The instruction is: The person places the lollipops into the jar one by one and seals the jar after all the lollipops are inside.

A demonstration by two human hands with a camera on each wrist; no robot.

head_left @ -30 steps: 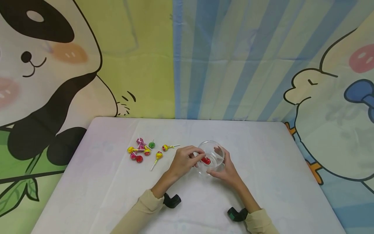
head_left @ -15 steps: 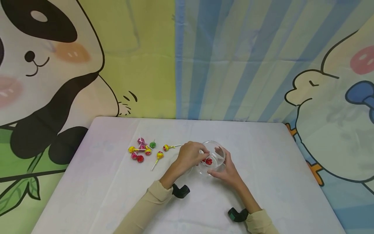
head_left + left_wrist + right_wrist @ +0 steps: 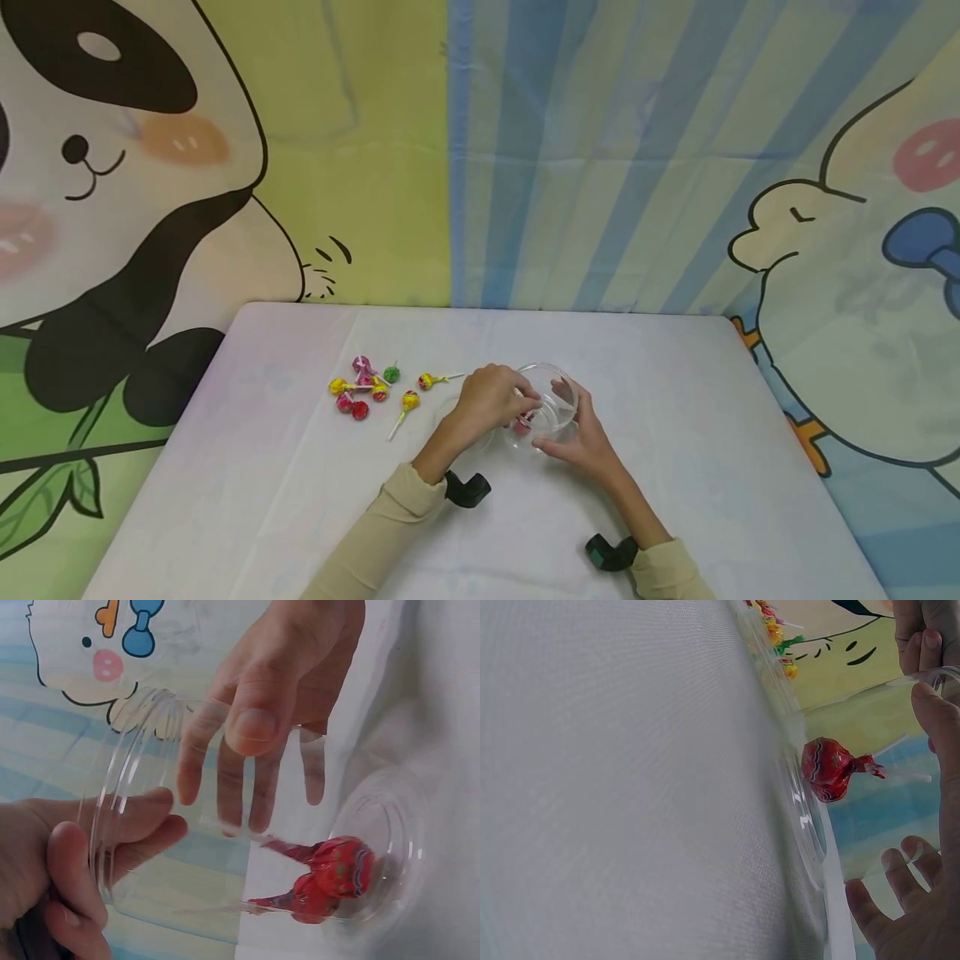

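A clear jar stands on the table with its mouth up. My right hand grips its side, thumb toward me and fingers around the far side. My left hand is at the rim, with thumb and a finger reaching inside the mouth. In the left wrist view those fingertips hold nothing that I can see; the other fingers stay outside. Two lollipops in red wrappers lie at the jar's bottom, sticks pointing toward the mouth. The right wrist view shows a red lollipop through the wall.
Several wrapped lollipops, pink, yellow, red and green, lie in a loose group left of the jar. Two yellow ones lie nearer my left hand. A faint clear round piece, perhaps a lid, is partly hidden behind that hand. A printed cloth hangs behind the table.
My left hand has moved right and slightly up, over the jar's mouth. A red lollipop that was near its fingers now sits lower in the jar. The right hand keeps its hold.
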